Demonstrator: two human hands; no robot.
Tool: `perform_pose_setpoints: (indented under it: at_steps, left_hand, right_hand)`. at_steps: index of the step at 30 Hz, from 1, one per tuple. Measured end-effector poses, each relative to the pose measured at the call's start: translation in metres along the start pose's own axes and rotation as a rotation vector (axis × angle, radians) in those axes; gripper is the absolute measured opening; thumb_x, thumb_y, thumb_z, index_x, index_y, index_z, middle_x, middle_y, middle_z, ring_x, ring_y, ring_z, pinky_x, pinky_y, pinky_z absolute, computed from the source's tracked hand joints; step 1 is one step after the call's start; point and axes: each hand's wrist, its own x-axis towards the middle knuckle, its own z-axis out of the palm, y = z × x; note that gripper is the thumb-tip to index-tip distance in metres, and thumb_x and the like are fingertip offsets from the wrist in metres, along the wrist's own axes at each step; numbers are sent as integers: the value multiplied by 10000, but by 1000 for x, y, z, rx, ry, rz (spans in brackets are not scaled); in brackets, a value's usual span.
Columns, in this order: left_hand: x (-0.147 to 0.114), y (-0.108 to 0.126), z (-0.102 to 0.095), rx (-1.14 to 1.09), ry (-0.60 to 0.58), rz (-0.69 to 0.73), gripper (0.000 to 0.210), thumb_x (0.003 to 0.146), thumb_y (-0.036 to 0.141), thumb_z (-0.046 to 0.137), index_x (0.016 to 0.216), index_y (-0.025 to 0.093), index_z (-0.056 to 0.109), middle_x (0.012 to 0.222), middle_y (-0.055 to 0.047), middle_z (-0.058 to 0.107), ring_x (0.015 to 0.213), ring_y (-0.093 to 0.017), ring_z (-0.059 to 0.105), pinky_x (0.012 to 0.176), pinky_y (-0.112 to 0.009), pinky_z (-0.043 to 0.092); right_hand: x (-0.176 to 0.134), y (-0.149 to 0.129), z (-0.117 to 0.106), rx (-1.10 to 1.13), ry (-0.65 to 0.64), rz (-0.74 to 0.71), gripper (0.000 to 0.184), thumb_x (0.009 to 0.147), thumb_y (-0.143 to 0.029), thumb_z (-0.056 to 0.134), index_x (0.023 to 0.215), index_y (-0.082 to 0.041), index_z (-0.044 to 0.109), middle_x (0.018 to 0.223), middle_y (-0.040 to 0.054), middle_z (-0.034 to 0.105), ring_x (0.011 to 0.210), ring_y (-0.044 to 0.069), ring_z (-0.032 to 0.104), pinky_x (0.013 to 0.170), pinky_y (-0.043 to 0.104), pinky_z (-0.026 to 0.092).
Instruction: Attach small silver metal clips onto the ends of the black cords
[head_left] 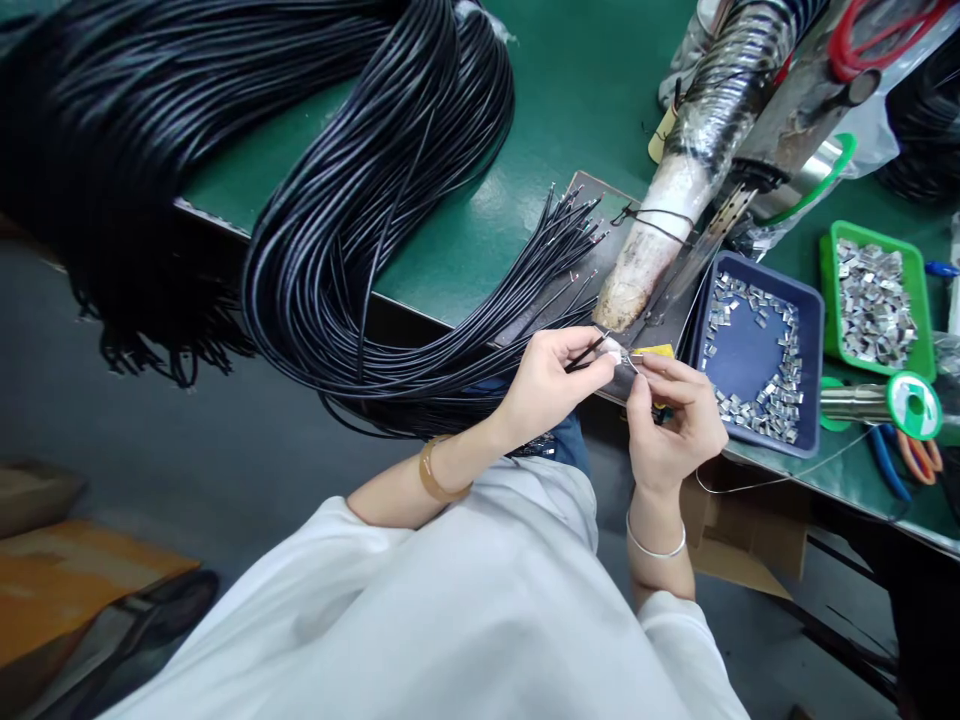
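My left hand [559, 375] is closed in a pinch on the end of a thin black cable [587, 352]. Facing it, my right hand [679, 415] is also pinched, the fingertips almost touching those of the left. Thin pale strands [632, 364] show between the two hands. A silver solder wire [757, 487] runs from a spool [915, 405] on the right to below my right hand, which appears to hold its end. Beyond my fingers, many black cables [480, 335] lie with stripped ends on a dark board [600, 195]. A yellow piece [654, 352] sits just behind my right fingertips.
A stained white nozzle on a wrapped hose [660, 225] hangs over the board. Right of it stand a blue tray [814, 300] and a green basket [926, 330], both with small metal parts. Pliers [892, 470] lie near the table edge. Large cable bundles [300, 60] cover the left.
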Motion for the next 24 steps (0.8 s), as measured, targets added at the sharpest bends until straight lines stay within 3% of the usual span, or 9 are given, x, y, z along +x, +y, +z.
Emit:
perform_pose_setpoints:
  at_steps: [9,18,24]
  left_hand:
    - [-1,8,-1,33,-15,2,155,821,243,660,722,126,640,674,8,585,626,-84,509,611,-207,425]
    - [0,10,0,29,-1,-4,159,802,244,671,708,119,645,666,5,592,636,-87,524,619,-203,433]
    - [0,9,-1,29,-5,11,167,805,236,670,696,114,637,652,11,578,626,-82,520,607,-197,424]
  right_hand:
    - [6,-6,0,20,35,-32,141,800,-110,711,851,-208,623,960,24,738,854,166,727,751,341,635]
    - [5,-2,-5,84,-14,-7,129,804,-118,688,857,-207,610,1001,39,736,886,182,728,758,365,633]
    - [9,-7,-6,-20,-12,-45,144,793,-100,707,845,-220,646,966,15,741,886,170,723,787,333,608]
